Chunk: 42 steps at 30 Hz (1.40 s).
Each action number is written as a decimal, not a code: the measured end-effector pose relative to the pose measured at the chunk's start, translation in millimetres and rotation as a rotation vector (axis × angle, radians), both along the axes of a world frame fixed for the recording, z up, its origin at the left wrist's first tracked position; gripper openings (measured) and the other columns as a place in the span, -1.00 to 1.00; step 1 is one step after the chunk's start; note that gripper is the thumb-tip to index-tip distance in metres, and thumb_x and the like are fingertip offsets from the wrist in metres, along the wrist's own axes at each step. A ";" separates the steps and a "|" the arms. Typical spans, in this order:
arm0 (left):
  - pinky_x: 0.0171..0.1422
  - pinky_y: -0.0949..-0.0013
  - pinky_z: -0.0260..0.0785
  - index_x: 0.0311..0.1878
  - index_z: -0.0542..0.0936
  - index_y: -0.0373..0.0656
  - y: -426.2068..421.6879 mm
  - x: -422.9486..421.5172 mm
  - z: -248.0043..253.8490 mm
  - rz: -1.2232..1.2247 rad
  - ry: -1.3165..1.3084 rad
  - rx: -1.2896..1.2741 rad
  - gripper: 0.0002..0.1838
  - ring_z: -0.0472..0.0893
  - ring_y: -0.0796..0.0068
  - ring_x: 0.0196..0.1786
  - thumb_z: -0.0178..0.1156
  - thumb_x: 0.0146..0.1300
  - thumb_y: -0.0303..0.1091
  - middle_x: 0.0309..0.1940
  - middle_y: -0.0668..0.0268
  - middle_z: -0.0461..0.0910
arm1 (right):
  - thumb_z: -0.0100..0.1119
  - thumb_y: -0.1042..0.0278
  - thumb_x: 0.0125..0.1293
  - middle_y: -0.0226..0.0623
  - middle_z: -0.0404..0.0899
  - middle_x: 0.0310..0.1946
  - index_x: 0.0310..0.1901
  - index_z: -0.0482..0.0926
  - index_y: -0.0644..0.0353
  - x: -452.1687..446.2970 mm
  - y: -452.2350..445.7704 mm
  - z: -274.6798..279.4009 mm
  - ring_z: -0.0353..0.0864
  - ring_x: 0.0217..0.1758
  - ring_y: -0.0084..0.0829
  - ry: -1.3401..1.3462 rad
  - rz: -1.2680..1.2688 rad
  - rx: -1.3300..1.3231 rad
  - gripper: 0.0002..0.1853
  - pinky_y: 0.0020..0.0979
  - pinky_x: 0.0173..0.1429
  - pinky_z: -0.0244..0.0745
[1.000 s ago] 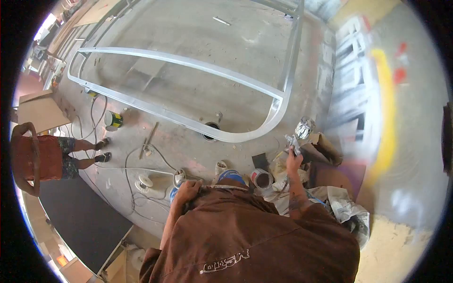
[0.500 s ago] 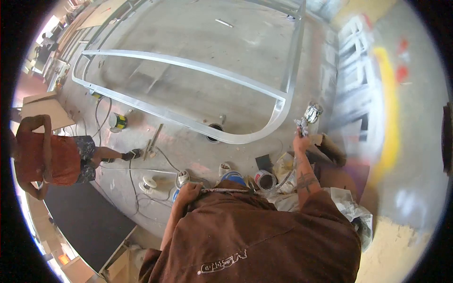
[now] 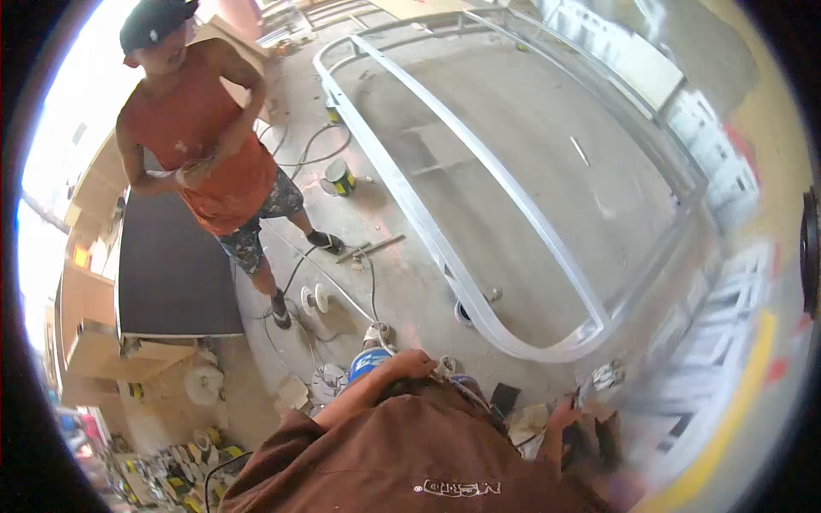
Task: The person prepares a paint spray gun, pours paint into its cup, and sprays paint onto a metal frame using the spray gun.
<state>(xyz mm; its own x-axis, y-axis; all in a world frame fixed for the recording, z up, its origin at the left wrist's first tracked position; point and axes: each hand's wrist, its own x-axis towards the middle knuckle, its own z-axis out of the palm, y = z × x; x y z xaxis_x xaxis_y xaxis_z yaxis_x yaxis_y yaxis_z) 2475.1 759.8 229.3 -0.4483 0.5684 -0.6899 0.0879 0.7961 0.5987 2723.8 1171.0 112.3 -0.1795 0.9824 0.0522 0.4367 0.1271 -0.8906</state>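
Note:
My right hand (image 3: 562,416) is low at the right, closed around the handle of what looks like a spray gun (image 3: 605,376) with a silvery, crumpled covering. Blur hides its finer parts. My left hand (image 3: 414,365) is closed at my waist on a pale hose (image 3: 464,392) that runs across my front. Beyond both hands lies a large silver metal frame (image 3: 547,224) with rounded corners. The spray gun is near the frame's closest corner, apart from it as far as I can see.
Another person (image 3: 201,128) stands at the left beside a dark panel (image 3: 171,265). A paint can (image 3: 339,178), hoses (image 3: 374,282) and a white spool (image 3: 315,299) are on the floor. Paint-marked boards (image 3: 714,359) line the right. Cans and scraps (image 3: 184,470) crowd the lower left.
My view has swung left, so the frame sits further right and the other person shows more fully. The other person's hands are now together in front. Both my hands keep their holds.

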 end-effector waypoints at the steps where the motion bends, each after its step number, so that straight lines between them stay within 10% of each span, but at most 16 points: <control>1: 0.14 0.01 0.39 -0.10 0.67 -0.22 0.3 0.8 0.6 0.009 -0.027 0.000 -0.44 0.59 -0.17 -0.02 -0.10 0.37 0.10 -0.11 -0.09 0.62 | 0.25 0.17 0.31 0.00 0.64 -0.12 -0.04 0.57 0.42 4.2 3.3 -9.5 0.62 -0.18 -0.24 0.093 0.036 -0.186 -0.59 -0.22 0.00 0.47; 7: 0.10 0.01 0.41 -0.12 0.66 -0.28 2.8 -9.1 -2.6 -0.009 0.006 0.014 -0.38 0.60 -0.17 -0.05 -0.11 0.38 0.15 -0.13 -0.12 0.63 | 0.16 0.07 0.35 -0.15 0.69 -0.24 -0.12 0.64 0.38 1.5 4.1 -11.3 0.60 -0.22 -0.34 -0.353 0.068 -0.056 -0.57 -0.28 -0.11 0.47; 22: 0.15 0.03 0.38 -0.14 0.66 -0.30 6.7 -5.9 -9.1 0.030 0.010 0.027 -0.39 0.59 -0.14 -0.02 -0.04 0.36 0.15 -0.13 -0.14 0.62 | 0.24 0.01 0.31 0.06 0.66 -0.23 -0.10 0.61 0.51 -0.9 -1.7 -21.7 0.62 -0.21 -0.10 -0.065 0.015 0.030 -0.46 -0.12 -0.12 0.45; 25: 0.14 0.02 0.38 -0.14 0.66 -0.30 10.5 -14.3 -1.7 0.014 0.008 0.015 -0.41 0.60 -0.14 -0.04 -0.05 0.36 0.12 -0.15 -0.14 0.63 | 0.19 0.17 0.37 -0.14 0.67 -0.29 -0.14 0.62 0.46 -17.2 -19.6 12.3 0.58 -0.26 -0.31 0.124 0.161 -0.051 -0.61 -0.27 -0.17 0.46; 42: 0.01 -0.06 0.41 -0.27 0.67 -0.32 17.1 -3.2 30.6 0.033 0.114 0.051 -0.39 0.60 -0.19 -0.17 -0.05 0.34 0.13 -0.27 -0.13 0.64 | 0.19 0.15 0.36 -0.05 0.66 -0.23 -0.15 0.62 0.49 -43.4 -39.0 67.2 0.61 -0.19 -0.24 0.035 0.494 -0.107 -0.58 -0.21 -0.05 0.47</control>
<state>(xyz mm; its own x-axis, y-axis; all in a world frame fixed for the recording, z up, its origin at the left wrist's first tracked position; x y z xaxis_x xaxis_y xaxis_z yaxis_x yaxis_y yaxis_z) 2471.9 776.9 259.9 -0.5411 0.5853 -0.6039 0.1325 0.7684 0.6261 2680.4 1132.0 179.5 -0.6244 0.7806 -0.0296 0.3171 0.2186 -0.9229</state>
